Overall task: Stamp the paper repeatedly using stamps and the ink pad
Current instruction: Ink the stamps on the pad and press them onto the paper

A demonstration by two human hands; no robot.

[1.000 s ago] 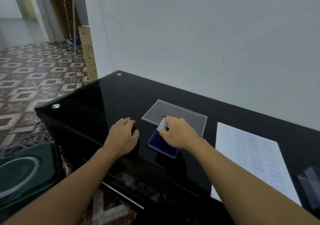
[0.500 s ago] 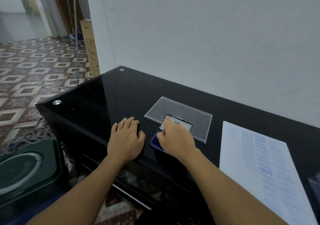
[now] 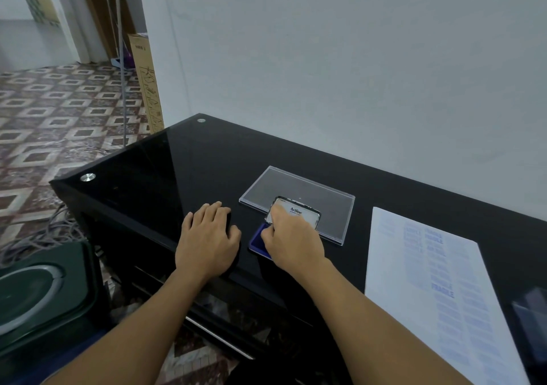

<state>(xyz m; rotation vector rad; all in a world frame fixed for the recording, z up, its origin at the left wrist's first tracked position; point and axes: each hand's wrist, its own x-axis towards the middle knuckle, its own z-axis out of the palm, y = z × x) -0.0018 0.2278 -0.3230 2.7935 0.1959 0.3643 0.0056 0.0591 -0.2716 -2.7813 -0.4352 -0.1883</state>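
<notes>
Black table (image 3: pixel 177 177): left hand (image 3: pixel 207 244) flat, right hand (image 3: pixel 294 247) pinches raised lid (image 3: pixel 299 210) of ink pad (image 3: pixel 257 240).

Glossy black glass tabletop (image 3: pixel 189 159), clear plastic case (image 3: pixel 296 189), matt white paper (image 3: pixel 414 272), metal-rimmed ink pad lid (image 3: pixel 299 208).

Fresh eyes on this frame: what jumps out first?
The right hand at the table's centre grips the raised white Artline lid of a blue ink pad, which sits in front of a clear plastic sheet. To the right lies a paper covered in faint blue stamp marks. The left hand rests on the black glass table.
</notes>
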